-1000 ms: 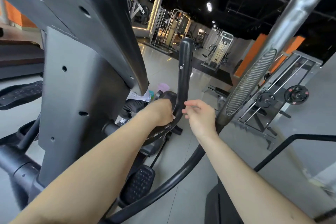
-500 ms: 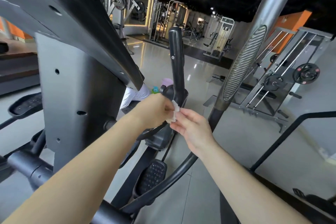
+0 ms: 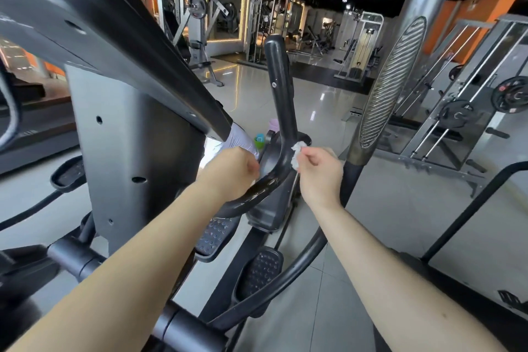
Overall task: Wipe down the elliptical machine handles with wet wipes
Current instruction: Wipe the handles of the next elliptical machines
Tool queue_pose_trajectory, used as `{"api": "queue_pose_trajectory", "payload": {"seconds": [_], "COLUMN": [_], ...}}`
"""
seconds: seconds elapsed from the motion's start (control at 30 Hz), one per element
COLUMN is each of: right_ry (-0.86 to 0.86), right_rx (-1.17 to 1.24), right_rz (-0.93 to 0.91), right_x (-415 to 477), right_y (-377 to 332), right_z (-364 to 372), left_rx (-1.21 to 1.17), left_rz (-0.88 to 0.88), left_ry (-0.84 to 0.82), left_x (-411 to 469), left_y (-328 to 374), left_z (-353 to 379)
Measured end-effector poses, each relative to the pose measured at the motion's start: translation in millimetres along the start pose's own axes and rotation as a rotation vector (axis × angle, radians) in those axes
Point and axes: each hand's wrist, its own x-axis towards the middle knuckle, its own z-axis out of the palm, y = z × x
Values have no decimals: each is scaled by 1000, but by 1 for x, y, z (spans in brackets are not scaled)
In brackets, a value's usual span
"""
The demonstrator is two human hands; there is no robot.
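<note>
The elliptical's black handle point(image 3: 279, 86) rises upright in the middle and bends left at its base. My right hand point(image 3: 320, 171) pinches a crumpled white wet wipe point(image 3: 297, 153) and holds it against the right side of that bend. My left hand point(image 3: 231, 171) is curled against the left side of the same bend, seemingly gripping the bar; its fingertips are hidden. The bar below the bend looks wet and shiny.
The grey console column point(image 3: 128, 137) fills the left. A silver moving arm with a ribbed grip point(image 3: 391, 86) stands at the right. Black pedals point(image 3: 263, 271) lie below my arms. Small bottles point(image 3: 260, 141) and a pale gloved hand point(image 3: 243, 137) sit behind the handle. A weight rack point(image 3: 457, 114) stands far right.
The wipe passed from my left hand to my right hand, which now holds it against the handle's right side. My view shifted slightly right and upward.
</note>
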Motion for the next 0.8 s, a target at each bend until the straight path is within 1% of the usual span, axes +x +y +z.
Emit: {"api": "queue_pose_trajectory", "payload": {"seconds": [0.03,0.1,0.17,0.23,0.3,0.33,0.37,0.4,0.47,0.53,0.57,0.7,0.8], "right_ry": [21,58,51,-32,-175,-243,-275,-265,-137,-6,29,73,37], "right_rx": [-26,-36,-23,-43,-78,-80,-76,-49,-4,-44,-61,-24,51], "right_rz": [-36,-75,-85,-145,-238,-260,-260,-242,-206,-222,-236,-239,-201], "right_x": [-1,-6,-13,-29,-51,-57,-57,-49,-26,-6,-3,-15,-34], "right_y": [3,8,13,14,8,5,5,6,12,18,20,30,36], "right_z": [4,8,9,11,14,13,12,11,9,7,8,11,13], "left_rx": [26,71,75,29,-30,-47,-50,-53,-85,-110,-107,-102,-59], "left_rz": [-19,17,15,15,46,73,93,101,88,60,51,18,-39], "left_ry": [-13,-23,-41,-58,-53,-51,-59,-62,-71,-75,-75,-80,-64], "left_x": [3,9,11,13,10,8,6,3,-2,-2,-2,-2,-1], "left_y": [-3,-8,-11,-14,-9,-6,-3,0,3,3,3,2,-5], "left_z": [2,6,11,15,9,6,3,0,-3,-2,-3,-1,4]}}
